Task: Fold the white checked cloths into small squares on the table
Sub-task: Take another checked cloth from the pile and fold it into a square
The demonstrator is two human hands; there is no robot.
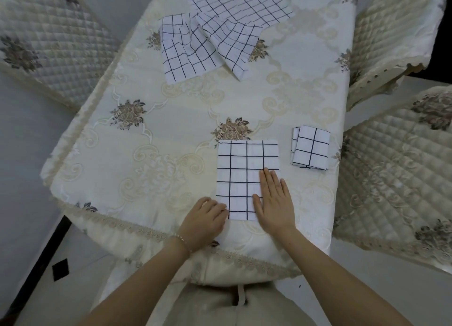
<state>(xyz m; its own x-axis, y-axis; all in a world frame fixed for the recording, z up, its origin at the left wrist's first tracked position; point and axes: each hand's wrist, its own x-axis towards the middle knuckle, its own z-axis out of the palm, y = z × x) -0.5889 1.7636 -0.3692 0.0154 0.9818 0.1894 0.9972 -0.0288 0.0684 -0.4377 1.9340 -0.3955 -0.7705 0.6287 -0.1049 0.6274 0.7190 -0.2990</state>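
Cloth in work: a white checked cloth (244, 179), folded to an upright rectangle, lies flat on the tablecloth near the table's front edge, about 6 o'clock from the table's middle.
Right hand: the right hand (275, 198) lies palm down on the cloth's lower right part, fingers straight and together, pointing to 12 o'clock; it presses the cloth and grasps nothing.
Left hand: the left hand (204, 218) is at the cloth's lower left corner, at 7 o'clock from the cloth's middle; its fingers are curled and their tips meet the cloth's edge, seeming to pinch it, though the grip itself is hidden under the knuckles.
Bracelet: a thin bead bracelet (182, 240) circles the left wrist.
Folded stack: small folded squares (310, 147) of the same checked cloth lie at 3 o'clock from the cloth in work, apart from it.
Waiting cloths: loosely laid checked cloths (210, 44) overlap each other at 12 o'clock, with a larger checked sheet (239, 2) at the far edge.
Table: a cream embroidered tablecloth (151, 135) with brown flower motifs covers it.
Chairs: quilted chair covers (49, 39) stand at 10 o'clock, and others at 2 and 4 o'clock.
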